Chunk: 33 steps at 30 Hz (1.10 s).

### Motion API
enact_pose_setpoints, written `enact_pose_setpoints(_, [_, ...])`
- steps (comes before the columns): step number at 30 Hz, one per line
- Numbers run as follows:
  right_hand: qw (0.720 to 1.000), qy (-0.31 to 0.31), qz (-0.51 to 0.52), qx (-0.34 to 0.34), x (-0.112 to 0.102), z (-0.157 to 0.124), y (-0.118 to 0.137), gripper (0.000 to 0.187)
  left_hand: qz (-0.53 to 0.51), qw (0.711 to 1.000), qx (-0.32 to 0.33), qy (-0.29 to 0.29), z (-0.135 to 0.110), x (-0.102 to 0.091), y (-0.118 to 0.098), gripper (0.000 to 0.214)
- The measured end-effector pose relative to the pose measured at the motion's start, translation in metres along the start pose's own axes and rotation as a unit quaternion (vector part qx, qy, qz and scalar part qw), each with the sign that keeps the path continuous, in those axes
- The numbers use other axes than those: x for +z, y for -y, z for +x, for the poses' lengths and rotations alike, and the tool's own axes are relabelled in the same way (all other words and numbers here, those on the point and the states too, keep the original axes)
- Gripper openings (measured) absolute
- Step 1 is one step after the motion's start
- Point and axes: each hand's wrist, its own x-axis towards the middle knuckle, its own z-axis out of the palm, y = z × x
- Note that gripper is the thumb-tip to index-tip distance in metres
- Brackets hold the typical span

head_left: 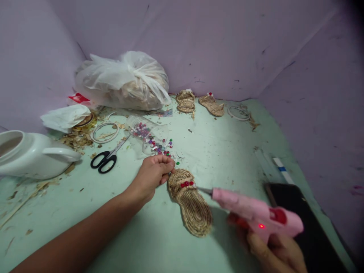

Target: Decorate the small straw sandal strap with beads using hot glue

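Three purplish walls (pixel 222 49) | littered green tabletop (pixel 227 148) | right grip (pixel 275 250) clamped on glue gun (pixel 244 206) | left grip (pixel 152 174) pinched together

Craft workspace, perhaps small workshop or home: glue gun (pixel 250 207), beads (pixel 142 131), scissors (pixel 113 152), scraps (pixel 77 140) on green tabletop (pixel 222 148).

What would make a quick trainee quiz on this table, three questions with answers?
1. True or false: the right hand holds the pink plastic glue gun.

2. What lies in and around the clear plastic container?
A) black buttons
B) small multicoloured round beads
C) silver coins

3. Which hand is at the far, broad end of the brown coiled-fibre sandal in front of the person?

Key: 1. True. 2. B. 3. The left hand.
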Motion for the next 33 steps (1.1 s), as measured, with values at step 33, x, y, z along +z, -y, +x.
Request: enact_pose_setpoints(33, [0.937, 0.256, -0.179, -0.158, 0.061, 0.104, 0.061, 0.049, 0.170, 0.985, 0.021, -0.007, -0.050, 0.014, -0.005, 0.016])
